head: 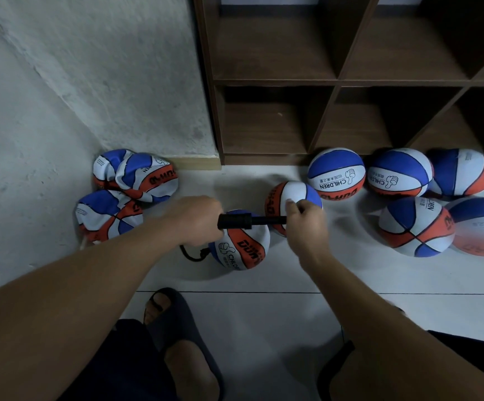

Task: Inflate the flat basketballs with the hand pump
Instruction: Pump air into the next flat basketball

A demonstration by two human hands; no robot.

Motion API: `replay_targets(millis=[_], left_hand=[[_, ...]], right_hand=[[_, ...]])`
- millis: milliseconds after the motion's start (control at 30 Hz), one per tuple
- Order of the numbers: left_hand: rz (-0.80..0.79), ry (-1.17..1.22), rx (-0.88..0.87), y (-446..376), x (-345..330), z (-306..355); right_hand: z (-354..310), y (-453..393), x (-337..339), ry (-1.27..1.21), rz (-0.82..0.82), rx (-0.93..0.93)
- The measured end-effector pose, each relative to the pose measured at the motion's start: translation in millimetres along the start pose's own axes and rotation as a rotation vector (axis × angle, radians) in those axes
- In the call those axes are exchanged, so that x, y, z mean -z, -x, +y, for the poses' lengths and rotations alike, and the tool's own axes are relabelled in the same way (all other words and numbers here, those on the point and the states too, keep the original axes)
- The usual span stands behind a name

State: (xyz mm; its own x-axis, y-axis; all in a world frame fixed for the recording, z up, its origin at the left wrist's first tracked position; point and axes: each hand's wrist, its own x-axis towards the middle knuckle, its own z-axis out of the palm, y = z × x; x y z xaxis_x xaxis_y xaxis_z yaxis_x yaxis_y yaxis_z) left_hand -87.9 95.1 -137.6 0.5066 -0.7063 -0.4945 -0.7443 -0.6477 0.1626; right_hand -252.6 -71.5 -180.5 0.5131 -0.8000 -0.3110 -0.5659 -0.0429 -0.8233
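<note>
A black hand pump (243, 221) lies level between my hands above the floor. My left hand (197, 219) grips its thick barrel. My right hand (304, 219) is closed on the handle end, with the thin rod drawn out between them. A black hose (190, 254) curls from under my left hand to a blue, white and orange basketball (242, 250) on the floor right below the pump. Crumpled flat balls (135, 176) (109, 215) lie in the left corner. Several round balls (336, 173) sit to the right.
A dark wooden cubby shelf (336, 82) stands behind the round balls, its compartments bare. A rough grey wall (61, 96) closes the left side. My foot in a dark sandal (174, 322) rests on the white tile floor (264, 314) below the pump.
</note>
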Motion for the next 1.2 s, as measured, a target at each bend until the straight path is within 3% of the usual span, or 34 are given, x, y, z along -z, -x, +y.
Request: replay_targets(millis=[267, 567, 833, 1000, 1200], left_hand=[[-0.001, -0.011, -0.048, 1, -11, 16], [0.028, -0.052, -0.111, 0, -9, 13], [0.125, -0.079, -0.046, -5, -4, -21], [0.134, -0.077, -0.061, -1, -2, 2], [0.126, -0.081, -0.055, 1, -7, 15]], right_hand=[[-8, 31, -26, 0.021, -0.1, 0.139], [-5, 25, -23, -0.004, -0.141, 0.103], [3, -25, 32, -0.117, -0.002, -0.077], [-1, -6, 10, -0.042, 0.015, 0.0], [-13, 22, -19, -0.061, -0.089, 0.084]])
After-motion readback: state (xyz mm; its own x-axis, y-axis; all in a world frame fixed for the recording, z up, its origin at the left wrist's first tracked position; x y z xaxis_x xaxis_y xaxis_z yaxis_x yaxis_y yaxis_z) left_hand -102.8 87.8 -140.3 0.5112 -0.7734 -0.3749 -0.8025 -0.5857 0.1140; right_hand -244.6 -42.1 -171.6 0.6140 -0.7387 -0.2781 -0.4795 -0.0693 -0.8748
